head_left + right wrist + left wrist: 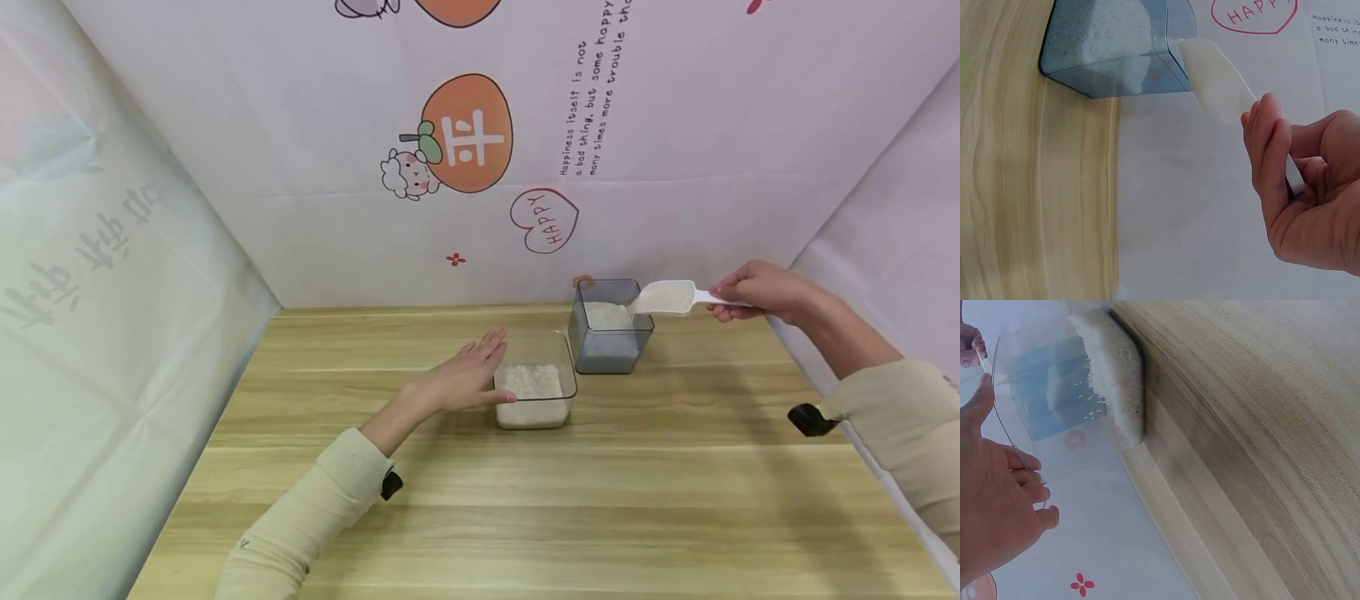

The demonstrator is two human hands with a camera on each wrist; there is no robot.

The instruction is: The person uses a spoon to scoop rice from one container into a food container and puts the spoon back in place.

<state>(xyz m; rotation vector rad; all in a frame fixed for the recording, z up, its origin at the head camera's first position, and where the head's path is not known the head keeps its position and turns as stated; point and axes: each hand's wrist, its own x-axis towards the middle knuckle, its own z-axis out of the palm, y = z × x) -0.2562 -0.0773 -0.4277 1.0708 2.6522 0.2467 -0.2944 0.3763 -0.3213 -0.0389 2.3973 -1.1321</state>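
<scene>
My right hand [761,289] grips the handle of a white scoop [671,297]. Rice lies in the scoop, and its tip is at the right rim of a bluish see-through container [609,354] part-filled with rice. In the right wrist view the scoop [1219,78] is tilted, with my right hand [1300,181] curled round its handle. My left hand [461,379] rests at the left rim of a clear container [532,414], thumb along the near side and fingers extended. White rice [1116,375] covers this container's bottom in the left wrist view.
Both containers stand side by side on a wooden table [525,517], the bluish one close to the back wall. A white printed sheet [337,167] covers the wall behind. More white sheeting [112,333] hangs at the left side.
</scene>
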